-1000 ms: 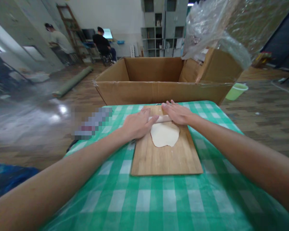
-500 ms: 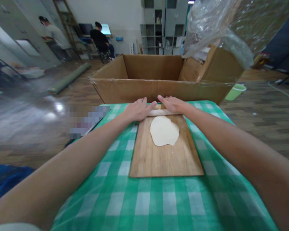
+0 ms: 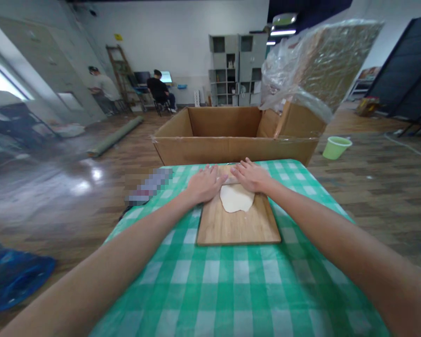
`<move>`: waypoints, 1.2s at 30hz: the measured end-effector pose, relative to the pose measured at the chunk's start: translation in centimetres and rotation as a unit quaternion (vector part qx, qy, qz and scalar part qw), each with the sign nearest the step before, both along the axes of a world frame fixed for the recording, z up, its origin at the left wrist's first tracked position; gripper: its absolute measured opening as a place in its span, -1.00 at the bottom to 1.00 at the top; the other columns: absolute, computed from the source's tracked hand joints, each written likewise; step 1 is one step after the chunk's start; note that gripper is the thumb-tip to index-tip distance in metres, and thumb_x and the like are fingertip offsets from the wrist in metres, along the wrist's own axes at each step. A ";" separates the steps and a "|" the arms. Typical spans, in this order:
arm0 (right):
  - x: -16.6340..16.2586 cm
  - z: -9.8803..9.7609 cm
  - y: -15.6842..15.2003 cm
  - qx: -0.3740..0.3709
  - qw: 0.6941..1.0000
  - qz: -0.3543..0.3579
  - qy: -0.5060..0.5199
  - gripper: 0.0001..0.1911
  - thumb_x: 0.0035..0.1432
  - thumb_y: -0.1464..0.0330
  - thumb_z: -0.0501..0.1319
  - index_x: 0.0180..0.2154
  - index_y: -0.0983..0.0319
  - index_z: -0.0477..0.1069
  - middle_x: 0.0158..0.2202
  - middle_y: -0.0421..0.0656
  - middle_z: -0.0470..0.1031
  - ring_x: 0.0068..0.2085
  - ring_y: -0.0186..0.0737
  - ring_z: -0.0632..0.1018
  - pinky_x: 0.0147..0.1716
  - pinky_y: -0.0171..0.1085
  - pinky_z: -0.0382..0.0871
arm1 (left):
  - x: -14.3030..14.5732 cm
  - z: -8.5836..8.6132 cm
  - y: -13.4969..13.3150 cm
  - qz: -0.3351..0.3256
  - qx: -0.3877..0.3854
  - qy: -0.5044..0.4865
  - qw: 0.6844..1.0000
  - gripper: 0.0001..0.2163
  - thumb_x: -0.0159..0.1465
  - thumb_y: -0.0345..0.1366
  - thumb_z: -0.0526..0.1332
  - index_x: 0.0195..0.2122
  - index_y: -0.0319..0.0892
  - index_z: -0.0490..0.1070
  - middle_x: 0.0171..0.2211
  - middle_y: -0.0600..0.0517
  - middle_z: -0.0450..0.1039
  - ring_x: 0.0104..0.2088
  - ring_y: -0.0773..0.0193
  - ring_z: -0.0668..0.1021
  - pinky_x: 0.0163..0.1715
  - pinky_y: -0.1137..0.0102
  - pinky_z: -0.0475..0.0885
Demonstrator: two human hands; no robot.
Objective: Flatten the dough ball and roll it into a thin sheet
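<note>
A flat round of pale dough lies on the far half of a wooden board, which sits on a table with a green checked cloth. Across the dough's far edge lies a thin rolling pin, mostly hidden under my palms. My left hand presses flat on its left end, fingers stretched forward. My right hand lies flat on its right end the same way.
A large open cardboard box stands just beyond the table, with a plastic-wrapped slab leaning at its right. A green bucket sits on the floor to the right. Two people are at the far wall. A rolled mat lies at the left.
Both hands pushed the rolling pin away past the dough's far edge, then drew it back onto that edge. My head has lifted, so the board looks smaller and farther off.
</note>
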State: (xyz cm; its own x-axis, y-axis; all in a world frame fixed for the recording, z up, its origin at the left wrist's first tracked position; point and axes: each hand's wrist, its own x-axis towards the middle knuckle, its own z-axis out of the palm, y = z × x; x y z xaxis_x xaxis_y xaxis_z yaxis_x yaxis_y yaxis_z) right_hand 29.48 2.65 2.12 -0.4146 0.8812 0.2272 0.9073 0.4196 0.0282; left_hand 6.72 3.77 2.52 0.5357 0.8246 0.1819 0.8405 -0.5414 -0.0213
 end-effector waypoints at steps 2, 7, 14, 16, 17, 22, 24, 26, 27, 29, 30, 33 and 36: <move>-0.4 0.3 -1.5 -0.004 0.999 -0.029 0.026 -0.22 0.53 0.00 -0.31 0.33 0.35 0.34 0.36 0.17 0.39 0.44 0.17 0.30 0.38 0.20 0.10 | -0.4 -0.1 -1.5 -0.007 0.009 -0.013 1.000 -0.24 0.53 0.13 -0.26 0.43 -0.44 0.17 0.43 -0.37 0.22 0.46 -0.10 0.26 0.42 0.08 0.14; -1.2 0.8 -5.7 -0.006 0.999 -0.028 0.037 -0.15 0.50 -0.08 -0.28 0.29 0.44 0.35 0.35 0.30 0.37 0.40 0.19 0.36 0.32 0.10 0.24 | -1.8 -0.4 -5.2 -0.042 0.022 -0.014 0.999 -0.33 0.53 -0.01 -0.15 0.49 -0.40 0.07 0.49 -0.31 0.11 0.51 -0.04 0.16 0.46 0.06 0.06; -1.6 0.8 -11.5 0.030 0.999 0.007 0.018 -0.05 0.46 -0.14 -0.21 0.41 0.55 0.19 0.44 0.34 0.20 0.46 0.28 0.23 0.40 0.15 0.12 | -3.6 0.1 -10.2 -0.077 0.022 -0.016 0.997 -0.39 0.48 -0.15 -0.07 0.48 -0.37 0.09 0.49 -0.29 0.12 0.50 -0.05 0.19 0.48 0.05 0.06; -1.7 0.8 -13.0 0.032 0.999 0.012 0.024 -0.02 0.43 -0.18 -0.20 0.43 0.51 0.18 0.45 0.32 0.19 0.46 0.29 0.23 0.40 0.19 0.13 | -4.0 0.1 -11.6 -0.088 0.017 -0.016 0.996 -0.37 0.46 -0.14 -0.03 0.48 -0.38 0.06 0.49 -0.30 0.10 0.50 -0.08 0.18 0.48 0.03 0.06; -1.8 0.9 -13.7 0.032 0.999 0.016 0.025 -0.01 0.42 -0.19 -0.19 0.43 0.50 0.17 0.45 0.31 0.19 0.46 0.30 0.23 0.41 0.20 0.12 | -4.2 0.1 -12.2 -0.093 0.013 -0.016 0.995 -0.36 0.46 -0.14 -0.01 0.48 -0.39 0.06 0.49 -0.31 0.09 0.50 -0.09 0.17 0.48 0.02 0.05; -1.8 0.7 -16.0 0.029 0.999 0.031 0.028 -0.01 0.43 -0.17 -0.15 0.47 0.51 0.09 0.49 0.29 0.09 0.50 0.28 0.14 0.46 0.18 0.02 | -4.7 0.8 -14.1 -0.108 0.009 -0.042 0.993 -0.39 0.45 -0.11 0.05 0.44 -0.34 0.12 0.45 -0.31 0.16 0.47 -0.09 0.21 0.46 0.05 0.12; -1.7 0.6 -16.3 0.028 0.999 0.037 0.028 -0.01 0.43 -0.17 -0.14 0.47 0.52 0.06 0.50 0.29 0.06 0.51 0.28 0.11 0.47 0.19 0.00 | -4.5 1.4 -13.3 -0.106 -0.001 -0.053 0.993 -0.48 0.49 -0.09 0.00 0.36 -0.28 0.24 0.36 -0.27 0.29 0.38 -0.04 0.34 0.42 0.07 0.22; -1.5 0.5 -16.2 0.024 0.998 0.044 0.028 0.00 0.43 -0.18 -0.14 0.47 0.54 0.06 0.50 0.30 0.05 0.52 0.27 0.09 0.47 0.19 0.00 | -4.1 1.9 -11.3 -0.100 -0.020 -0.047 0.994 -0.56 0.55 -0.10 -0.11 0.25 -0.22 0.35 0.23 -0.20 0.41 0.28 0.03 0.43 0.34 0.10 0.33; -1.5 0.5 -16.1 0.022 0.998 0.049 0.028 0.00 0.44 -0.18 -0.15 0.47 0.54 0.06 0.50 0.31 0.05 0.51 0.27 0.10 0.47 0.18 0.01 | -3.8 2.0 -9.9 -0.101 -0.032 -0.031 0.994 -0.55 0.57 -0.12 -0.19 0.19 -0.19 0.39 0.19 -0.18 0.44 0.27 0.05 0.43 0.30 0.11 0.37; -1.3 0.8 -15.7 0.015 0.997 0.061 0.035 -0.01 0.44 -0.18 -0.15 0.46 0.53 0.08 0.49 0.30 0.08 0.51 0.25 0.12 0.46 0.18 0.02 | -2.9 1.9 -6.9 -0.123 -0.032 0.020 0.992 -0.53 0.58 -0.15 -0.24 0.20 -0.17 0.39 0.28 -0.18 0.37 0.39 -0.03 0.29 0.25 0.07 0.40; -1.1 1.0 -15.4 0.009 0.997 0.067 0.040 -0.03 0.44 -0.17 -0.15 0.45 0.52 0.10 0.49 0.28 0.11 0.51 0.24 0.13 0.46 0.18 0.03 | -2.4 1.6 -5.5 -0.113 -0.030 0.031 0.993 -0.53 0.58 -0.17 -0.25 0.24 -0.18 0.35 0.34 -0.20 0.31 0.42 -0.06 0.24 0.23 0.06 0.41; -0.7 1.8 -13.9 -0.034 0.995 0.064 0.069 -0.11 0.48 -0.14 -0.21 0.41 0.42 0.21 0.46 0.21 0.21 0.47 0.21 0.23 0.42 0.16 0.12 | -1.1 0.7 -2.4 -0.101 -0.028 0.055 0.993 -0.53 0.59 -0.16 -0.26 0.28 -0.16 0.32 0.33 -0.20 0.33 0.41 -0.09 0.26 0.22 0.03 0.40; -0.2 2.0 -11.3 -0.106 0.989 0.024 0.105 -0.17 0.49 -0.13 -0.29 0.38 0.25 0.28 0.40 0.09 0.36 0.39 0.19 0.38 0.30 0.16 0.31 | -0.4 0.3 -1.4 -0.088 0.001 0.067 0.994 -0.49 0.58 -0.10 -0.26 0.27 -0.16 0.35 0.33 -0.24 0.33 0.43 -0.18 0.24 0.24 -0.03 0.34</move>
